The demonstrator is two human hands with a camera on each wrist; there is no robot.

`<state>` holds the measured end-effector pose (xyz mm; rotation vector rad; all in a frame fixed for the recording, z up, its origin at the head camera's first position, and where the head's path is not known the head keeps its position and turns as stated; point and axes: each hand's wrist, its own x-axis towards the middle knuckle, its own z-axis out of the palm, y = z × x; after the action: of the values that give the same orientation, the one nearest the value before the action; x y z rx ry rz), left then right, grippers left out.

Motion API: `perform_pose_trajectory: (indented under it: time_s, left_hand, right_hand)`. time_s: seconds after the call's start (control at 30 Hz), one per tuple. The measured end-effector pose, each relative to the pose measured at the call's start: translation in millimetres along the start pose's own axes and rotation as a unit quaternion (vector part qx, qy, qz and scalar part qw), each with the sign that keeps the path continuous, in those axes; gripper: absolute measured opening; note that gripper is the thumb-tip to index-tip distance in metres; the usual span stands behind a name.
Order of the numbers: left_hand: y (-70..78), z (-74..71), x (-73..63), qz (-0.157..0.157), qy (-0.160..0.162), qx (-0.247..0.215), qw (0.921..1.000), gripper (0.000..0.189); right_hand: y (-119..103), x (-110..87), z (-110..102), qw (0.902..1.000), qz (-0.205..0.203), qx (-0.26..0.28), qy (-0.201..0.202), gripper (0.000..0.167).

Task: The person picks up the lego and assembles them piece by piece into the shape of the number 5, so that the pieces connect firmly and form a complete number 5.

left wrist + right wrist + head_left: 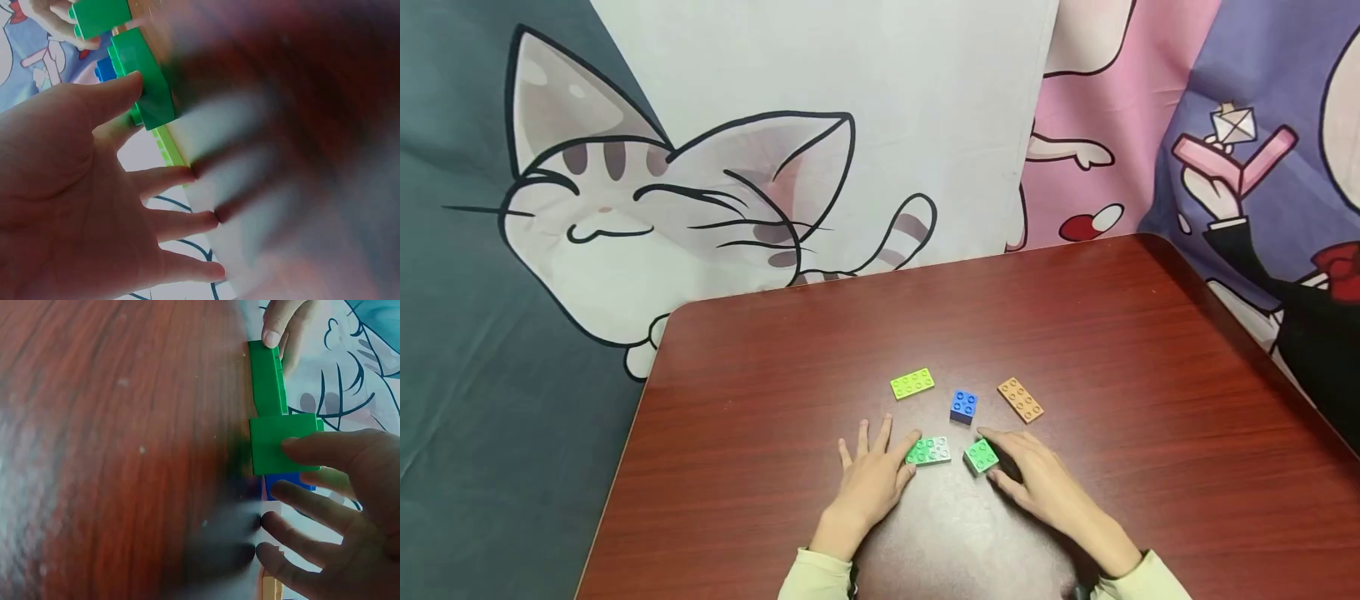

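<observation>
On one table, two hands, five bricks, two pinched

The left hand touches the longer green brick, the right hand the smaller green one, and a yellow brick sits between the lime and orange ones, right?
Not yellow: the head view shows a blue brick between the lime brick and orange brick. The left hand touches the longer green brick, the right hand the smaller green brick.
</observation>
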<state>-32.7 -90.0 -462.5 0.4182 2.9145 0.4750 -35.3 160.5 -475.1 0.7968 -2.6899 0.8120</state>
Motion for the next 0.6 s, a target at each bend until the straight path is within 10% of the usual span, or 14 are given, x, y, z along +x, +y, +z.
perform_pose_trajectory:
  time_s: [0.6]
  left_hand:
    - [23.5,10.1,-2.5,0.007,-0.013,-0.006,0.9999,0.044]
  right_hand:
    - [4,4.4,-8,0.9987,0.022,0.043,0.015,0.04]
